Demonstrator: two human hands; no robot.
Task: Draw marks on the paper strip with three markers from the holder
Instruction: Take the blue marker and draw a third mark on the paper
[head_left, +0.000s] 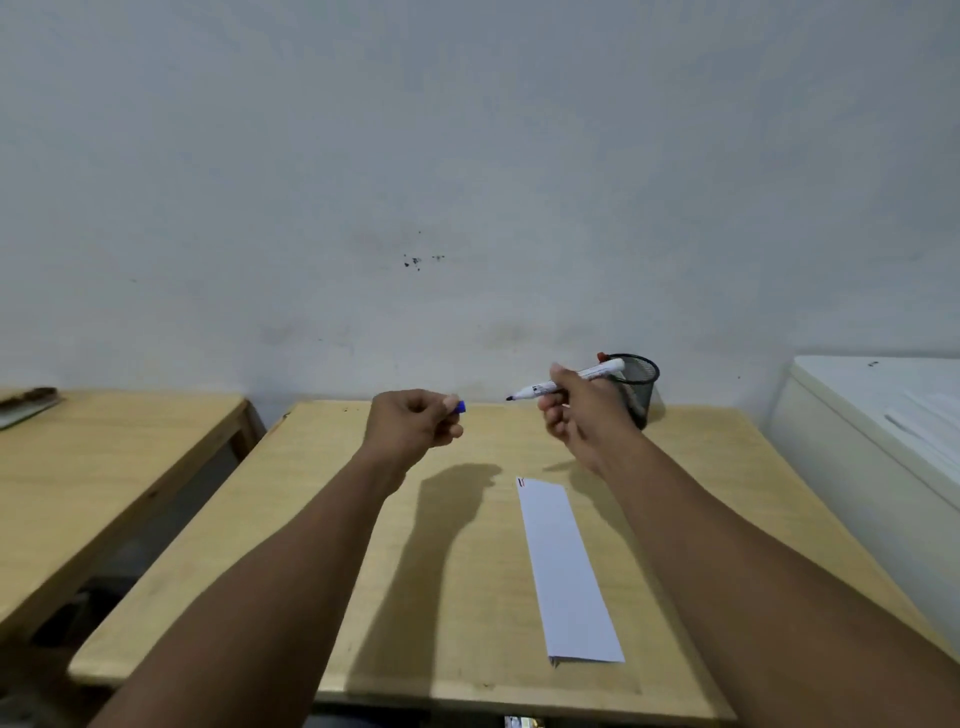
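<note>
Above paper strip, right hand gripping uncapped marker — left hand pinching blue cap

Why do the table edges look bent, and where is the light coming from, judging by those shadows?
Head view: the wide-angle lens bows the table edges outward and stretches both forearms. Dark shadows of the left hand and its arm fall on the wood beside the paper strip, so the light seems to come from above. The marker in the right hand is slightly soft, the whole image a bit grainy; no glare.
</note>
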